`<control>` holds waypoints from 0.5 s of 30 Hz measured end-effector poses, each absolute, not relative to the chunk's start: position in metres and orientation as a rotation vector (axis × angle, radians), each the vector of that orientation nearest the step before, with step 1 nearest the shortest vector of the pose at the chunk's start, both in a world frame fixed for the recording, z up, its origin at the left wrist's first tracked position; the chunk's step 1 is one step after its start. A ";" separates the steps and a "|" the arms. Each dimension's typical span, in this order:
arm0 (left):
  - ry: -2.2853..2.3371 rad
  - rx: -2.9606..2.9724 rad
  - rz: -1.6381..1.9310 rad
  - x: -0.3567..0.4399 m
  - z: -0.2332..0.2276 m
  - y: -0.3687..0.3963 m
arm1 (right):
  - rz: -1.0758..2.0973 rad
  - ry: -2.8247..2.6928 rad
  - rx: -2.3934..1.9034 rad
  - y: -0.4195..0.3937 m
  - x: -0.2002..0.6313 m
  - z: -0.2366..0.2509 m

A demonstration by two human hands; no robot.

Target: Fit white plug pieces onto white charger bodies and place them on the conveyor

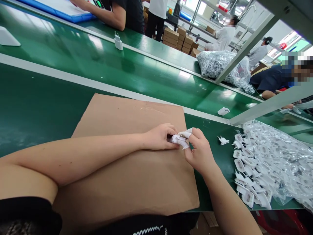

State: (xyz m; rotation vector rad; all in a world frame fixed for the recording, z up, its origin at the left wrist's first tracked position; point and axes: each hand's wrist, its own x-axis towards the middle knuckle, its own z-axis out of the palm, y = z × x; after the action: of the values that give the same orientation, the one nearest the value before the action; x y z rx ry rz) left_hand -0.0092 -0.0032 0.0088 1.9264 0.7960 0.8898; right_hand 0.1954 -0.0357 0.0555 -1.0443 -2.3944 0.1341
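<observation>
Over the right edge of a brown cardboard sheet [137, 120], my two hands meet at a small white plug charger [176, 139]. My left hand [160, 137] is closed around its left end. On the other side my right hand [199, 148], with white covers on its fingertips, pinches the charger's right end. Fingers hide part of it, so I cannot tell whether it is one piece or two. A loose white plug piece [223, 140] with two pins lies on the green table just right of my right hand.
A spilled heap of white plug pieces [251, 169] lies at right beside a clear plastic bag [283, 156]. White chargers stand on the green belt [146, 68], one upright [118, 40], another at right [223, 111]. A metal post [246, 45] rises behind. Co-workers are across the line.
</observation>
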 end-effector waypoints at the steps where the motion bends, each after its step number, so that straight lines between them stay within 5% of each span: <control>1: 0.795 1.931 0.889 -0.009 0.009 -0.003 | 0.131 -2.391 -1.045 -0.035 0.196 0.055; 15: 0.800 1.945 0.886 -0.009 0.009 -0.003 | 0.049 -2.389 -1.055 -0.038 0.190 0.058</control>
State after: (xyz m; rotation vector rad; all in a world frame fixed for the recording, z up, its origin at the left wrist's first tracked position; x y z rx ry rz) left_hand -0.0088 -0.0030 0.0091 1.9447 0.8002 0.8862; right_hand 0.1899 -0.0379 0.0578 -1.0548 -2.3892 0.0492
